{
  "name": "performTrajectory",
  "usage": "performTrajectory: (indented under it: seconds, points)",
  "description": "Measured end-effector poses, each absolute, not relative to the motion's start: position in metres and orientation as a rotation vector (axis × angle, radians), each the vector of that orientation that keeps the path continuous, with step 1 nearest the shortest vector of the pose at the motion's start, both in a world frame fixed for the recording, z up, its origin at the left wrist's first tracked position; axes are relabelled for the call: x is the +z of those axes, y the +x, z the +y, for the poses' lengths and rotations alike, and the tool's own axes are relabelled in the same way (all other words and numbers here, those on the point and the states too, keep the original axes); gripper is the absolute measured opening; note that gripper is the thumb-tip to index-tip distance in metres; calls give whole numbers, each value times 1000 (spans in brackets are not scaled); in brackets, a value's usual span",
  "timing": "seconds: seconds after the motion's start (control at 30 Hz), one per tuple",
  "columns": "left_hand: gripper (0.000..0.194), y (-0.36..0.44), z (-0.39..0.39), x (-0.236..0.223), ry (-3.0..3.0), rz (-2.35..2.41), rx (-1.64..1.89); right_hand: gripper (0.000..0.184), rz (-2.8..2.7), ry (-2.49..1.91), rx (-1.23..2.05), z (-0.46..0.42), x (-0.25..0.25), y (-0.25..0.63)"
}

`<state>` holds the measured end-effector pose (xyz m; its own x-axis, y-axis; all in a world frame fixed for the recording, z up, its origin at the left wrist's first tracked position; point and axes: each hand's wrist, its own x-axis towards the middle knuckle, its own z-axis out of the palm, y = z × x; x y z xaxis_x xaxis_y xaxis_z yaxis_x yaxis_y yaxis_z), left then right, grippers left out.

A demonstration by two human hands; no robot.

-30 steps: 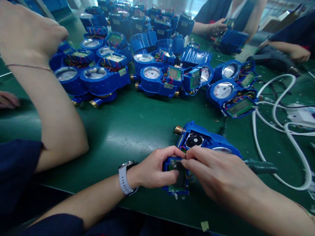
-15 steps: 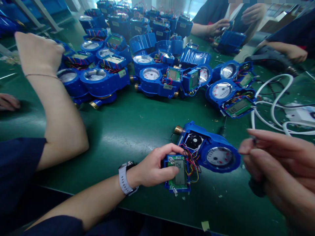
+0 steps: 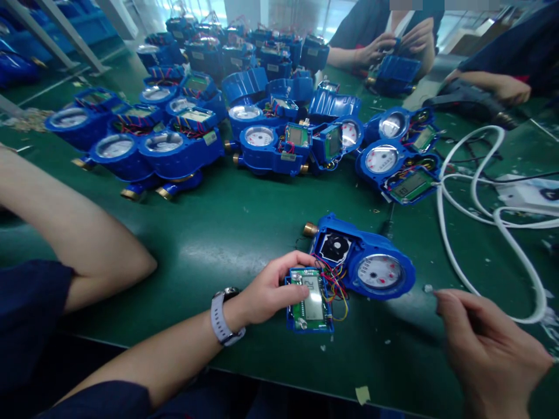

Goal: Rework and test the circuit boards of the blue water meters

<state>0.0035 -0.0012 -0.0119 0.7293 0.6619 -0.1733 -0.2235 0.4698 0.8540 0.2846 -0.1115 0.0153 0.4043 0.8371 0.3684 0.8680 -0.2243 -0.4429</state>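
Note:
My left hand (image 3: pixel 273 291), a watch at its wrist, grips a display module (image 3: pixel 312 311), a green circuit board with a small LCD screen in a blue frame. The thumb lies over the screen. Red, yellow and black wires run from the module to an opened blue water meter (image 3: pixel 369 241) lying just beyond it, its round dial facing up and a brass fitting (image 3: pixel 310 228) at the far left end. To the right of the meter, my right hand (image 3: pixel 489 337) is closed in a pinch low over the table. What the fingertips hold, if anything, cannot be made out.
Several blue water meters (image 3: pixel 163 148) crowd the far side of the green table (image 3: pixel 209 233). A white cable (image 3: pixel 445 233) loops at the right. Another person's arm (image 3: pixel 87 233) rests at the left. Across the table a person's hands (image 3: pixel 375 49) handle a meter (image 3: pixel 397 73).
My right hand has moved downward and away from the meter's dial, still pinched. The neighbour's forearm at the left has swung down to the left. My left hand keeps its hold.

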Motion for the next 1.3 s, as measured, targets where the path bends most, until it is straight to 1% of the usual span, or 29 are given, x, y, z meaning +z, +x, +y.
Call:
performTrajectory:
  seconds: [0.1, 0.23, 0.3, 0.43, 0.53, 0.67, 0.83, 1.0, 1.03, 1.07, 1.13, 1.23, 1.3]
  points:
    - [45, 4, -2, -14, 857, 519, 566, 27, -1589, -1995, -171, -97, 11, 274]
    - [46, 4, -1, -14, 828, 503, 579, 33, -1694, -1957, -105, -87, 1, 272]
    - [47, 4, -1, -14, 832, 508, 575, 32, -1694, -1950, -87, -85, -3, 274]
    - [49, 3, 0, -13, 826, 520, 556, 24, -1661, -1943, -20, -83, -10, 275]
    - [48, 3, 0, -12, 816, 513, 559, 21, -1564, -1946, 39, -83, -13, 273]
    - [45, 4, -1, -12, 806, 497, 584, 22, -1310, -1950, 115, -84, -14, 272]
    - [45, 5, -1, -13, 780, 490, 586, 19, -1059, -1864, 212, -81, -8, 271]
    - [44, 4, -2, -13, 745, 472, 584, 34, -980, -1796, 169, -78, 5, 260]
    - [44, 4, -2, -13, 746, 472, 585, 33, -977, -1780, 153, -78, 6, 259]
    - [44, 4, -2, -13, 749, 473, 586, 29, -975, -1768, 142, -78, 8, 258]
    - [45, 4, -2, -13, 756, 468, 588, 15, -971, -1762, 121, -78, 9, 256]
    - [46, 4, -2, -14, 763, 465, 590, 14, -973, -1813, 130, -81, 10, 252]
    - [46, 4, -2, -13, 773, 471, 588, 9, -986, -1831, 136, -84, 12, 247]
